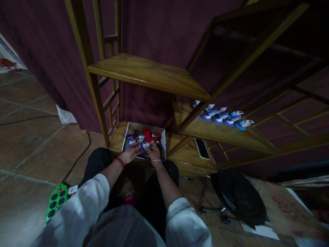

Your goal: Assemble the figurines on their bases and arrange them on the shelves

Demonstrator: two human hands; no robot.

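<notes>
A shallow white cardboard box (165, 147) stands on the low wooden shelf, filled with small toy figurines in red, black, blue and white. Both my hands reach over its near edge. My left hand (131, 153), with a red bead bracelet at the wrist, has its fingers closed at the blue round base of a figurine (141, 146). From the other side my right hand (154, 152), wearing a silver bangle, has curled fingers at the white upper part of what looks like the same figurine. The fingertips are small and dim here.
Several blue-based figurines (220, 117) stand in rows on a raised shelf (231, 137) to the right. Below it lies a phone (202, 148). An empty-looking wooden shelf board (149, 73) juts out above the box. A black round stool (240, 197) and a green power strip (57, 201) are on the floor.
</notes>
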